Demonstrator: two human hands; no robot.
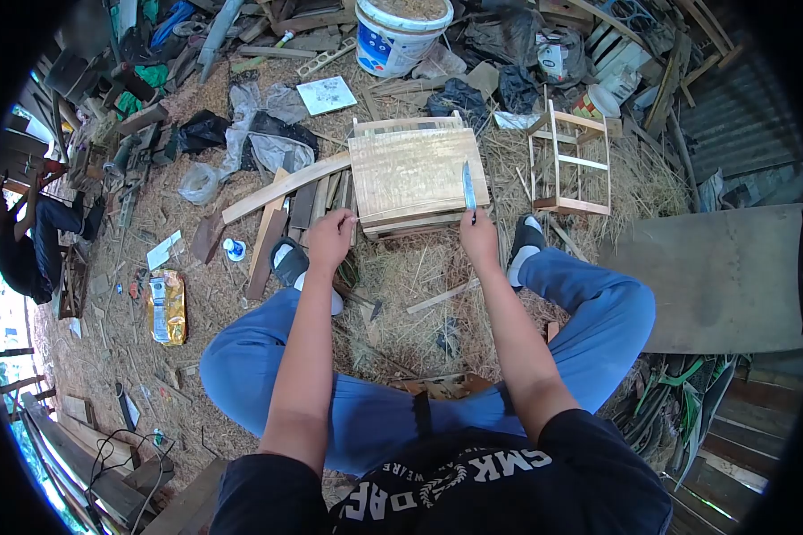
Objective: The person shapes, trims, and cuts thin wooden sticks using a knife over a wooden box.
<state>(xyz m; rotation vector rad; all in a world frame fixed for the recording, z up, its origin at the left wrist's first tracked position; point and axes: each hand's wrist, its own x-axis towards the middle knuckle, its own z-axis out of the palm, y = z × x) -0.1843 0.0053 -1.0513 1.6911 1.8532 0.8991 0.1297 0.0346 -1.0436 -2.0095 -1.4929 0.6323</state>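
Observation:
My right hand point(479, 238) is closed round the handle of a knife point(469, 185), whose blade points away from me over the right part of a wooden board. This pale board point(415, 169) lies flat as the top of a low wooden stand between my feet. My left hand point(331, 239) is by the board's near left corner, its fingers pinched on the end of a thin wooden strip point(401, 214). The strip stretches along the near edge of the board toward my right hand. Whether its far end touches my right hand, I cannot tell.
A small wooden frame point(582, 160) stands right of the board. Wood pieces point(285, 185) lie to the left, near a yellow packet point(168, 308) and a small bottle point(234, 249). Behind are a white bucket point(393, 45) and scrap. Another person point(31, 232) sits far left.

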